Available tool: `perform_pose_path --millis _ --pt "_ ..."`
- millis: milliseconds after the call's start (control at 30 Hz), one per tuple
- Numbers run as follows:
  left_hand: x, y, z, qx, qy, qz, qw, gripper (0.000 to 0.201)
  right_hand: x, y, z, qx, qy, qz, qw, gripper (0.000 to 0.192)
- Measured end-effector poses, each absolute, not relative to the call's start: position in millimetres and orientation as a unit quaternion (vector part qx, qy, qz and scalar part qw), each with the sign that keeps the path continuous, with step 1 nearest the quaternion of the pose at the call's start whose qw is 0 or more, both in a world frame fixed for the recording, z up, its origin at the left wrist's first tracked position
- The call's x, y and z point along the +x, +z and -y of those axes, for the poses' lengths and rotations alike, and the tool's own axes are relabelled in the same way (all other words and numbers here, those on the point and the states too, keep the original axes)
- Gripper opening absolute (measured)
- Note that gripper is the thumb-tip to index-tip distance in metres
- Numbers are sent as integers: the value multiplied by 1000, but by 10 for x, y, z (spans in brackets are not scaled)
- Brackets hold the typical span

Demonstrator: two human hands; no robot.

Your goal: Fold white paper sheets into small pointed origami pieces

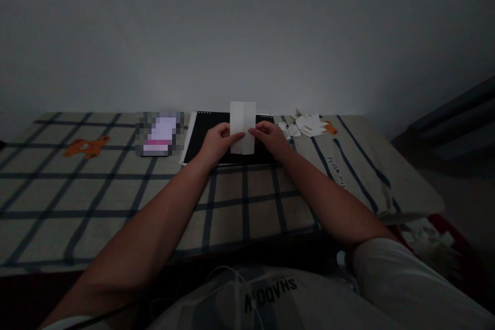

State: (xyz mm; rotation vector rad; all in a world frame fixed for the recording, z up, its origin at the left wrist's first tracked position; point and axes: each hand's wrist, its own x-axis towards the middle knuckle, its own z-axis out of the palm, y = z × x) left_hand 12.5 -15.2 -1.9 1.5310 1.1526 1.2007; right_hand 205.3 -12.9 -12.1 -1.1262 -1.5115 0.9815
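Observation:
I hold a white folded strip of paper (242, 125) upright between both hands, over a black sheet (201, 136) lying on the checked bedcover (116, 185). My left hand (217, 143) pinches the paper's left edge with thumb and fingers. My right hand (270, 138) pinches its right edge. A vertical crease runs down the paper's middle. The room is dim.
A heap of small white paper scraps (305, 125) lies right of the black sheet near the wall. A blurred pink and white object (159, 134) lies to the left. An orange bear print (87, 146) marks the cover. The bed's right edge drops to a cluttered floor (429, 237).

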Motion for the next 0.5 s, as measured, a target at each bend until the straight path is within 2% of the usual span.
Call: perform_pose_path --millis 167,333,400,500 --pt "111 -62 128 600 487 -452 446 38 2050 -92 162 -459 394 627 490 37" --pt "108 -56 117 613 465 -480 422 32 2073 -110 142 -479 360 647 471 37" --pt "104 -52 118 615 457 -494 411 40 2087 -117 128 -495 328 664 454 37" --pt "92 -53 136 659 422 -521 341 66 2104 -113 116 -524 271 694 412 34"
